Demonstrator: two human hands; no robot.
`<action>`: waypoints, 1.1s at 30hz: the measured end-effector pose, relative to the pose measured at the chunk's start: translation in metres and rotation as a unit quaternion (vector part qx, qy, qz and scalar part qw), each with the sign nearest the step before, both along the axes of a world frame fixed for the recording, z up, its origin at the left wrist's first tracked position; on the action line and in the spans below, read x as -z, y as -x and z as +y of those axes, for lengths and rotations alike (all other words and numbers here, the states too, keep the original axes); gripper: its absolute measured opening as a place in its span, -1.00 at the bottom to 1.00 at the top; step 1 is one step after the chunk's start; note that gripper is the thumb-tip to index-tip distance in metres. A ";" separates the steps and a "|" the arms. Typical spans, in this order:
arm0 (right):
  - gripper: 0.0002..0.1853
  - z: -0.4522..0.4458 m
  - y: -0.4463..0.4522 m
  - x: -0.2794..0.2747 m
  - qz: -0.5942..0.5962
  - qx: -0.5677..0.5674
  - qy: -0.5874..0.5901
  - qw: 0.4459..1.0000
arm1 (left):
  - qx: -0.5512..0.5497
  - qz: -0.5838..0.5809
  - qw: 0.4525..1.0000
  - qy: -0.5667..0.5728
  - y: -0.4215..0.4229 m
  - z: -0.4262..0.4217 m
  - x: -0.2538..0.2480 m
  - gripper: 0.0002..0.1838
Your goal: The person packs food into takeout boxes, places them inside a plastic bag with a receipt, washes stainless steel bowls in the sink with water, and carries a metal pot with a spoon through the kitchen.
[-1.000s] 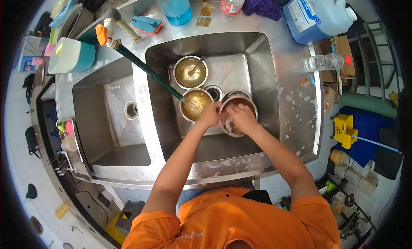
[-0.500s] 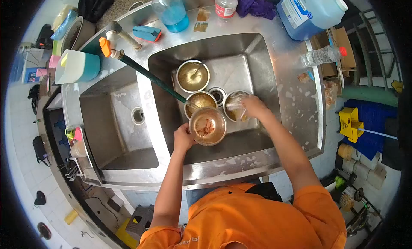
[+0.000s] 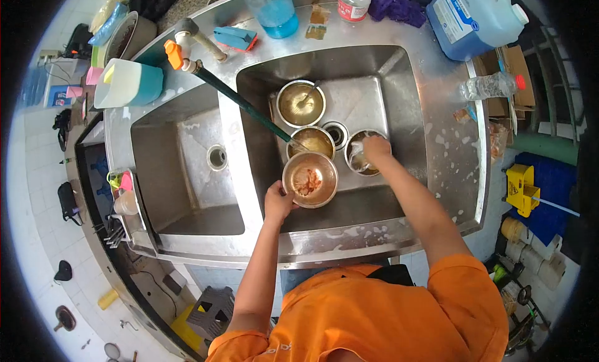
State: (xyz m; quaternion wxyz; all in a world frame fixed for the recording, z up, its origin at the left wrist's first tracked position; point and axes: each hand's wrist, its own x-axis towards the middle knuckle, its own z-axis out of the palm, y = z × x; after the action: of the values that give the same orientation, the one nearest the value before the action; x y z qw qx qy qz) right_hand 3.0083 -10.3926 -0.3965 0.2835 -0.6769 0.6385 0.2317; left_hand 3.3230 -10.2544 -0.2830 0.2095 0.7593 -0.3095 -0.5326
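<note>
My left hand (image 3: 279, 203) grips the rim of a metal bowl (image 3: 310, 180) with reddish scraps at its bottom, tilted over the right basin's near left part. My right hand (image 3: 377, 151) is closed on something clear and whitish, like thin plastic, inside another metal bowl (image 3: 368, 172) right of the drain. Behind the held bowl, a metal bowl of yellowish liquid (image 3: 311, 140) is partly covered by it, with the green hose (image 3: 243, 102) ending over it. Farther back stands a bowl of yellowish liquid (image 3: 301, 104) with a utensil in it.
The left basin (image 3: 193, 175) has a drain. Along the back ledge are a blue brush (image 3: 235, 38), a blue liquid bottle (image 3: 272, 14), a small labelled bottle (image 3: 354, 3), a purple cloth (image 3: 397, 8) and a large blue jug (image 3: 474, 22). A clear bottle (image 3: 490, 87) lies at right.
The bowl with scraps was lifted off the right-hand bowl and carried left by my left hand. My right hand has moved down into the right-hand bowl. The camera view has shifted.
</note>
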 end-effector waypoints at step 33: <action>-0.59 -0.002 0.061 -0.123 -0.234 0.140 0.085 0.958 | 0.025 -0.168 0.979 0.116 0.007 0.040 -0.061 -0.85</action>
State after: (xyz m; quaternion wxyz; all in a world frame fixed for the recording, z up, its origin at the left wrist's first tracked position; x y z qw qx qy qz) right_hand 2.9476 -10.3946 -0.2735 0.3958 -0.6380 0.6599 -0.0303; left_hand 3.3163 -10.2144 -0.2216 0.2277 0.8009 -0.4183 -0.3629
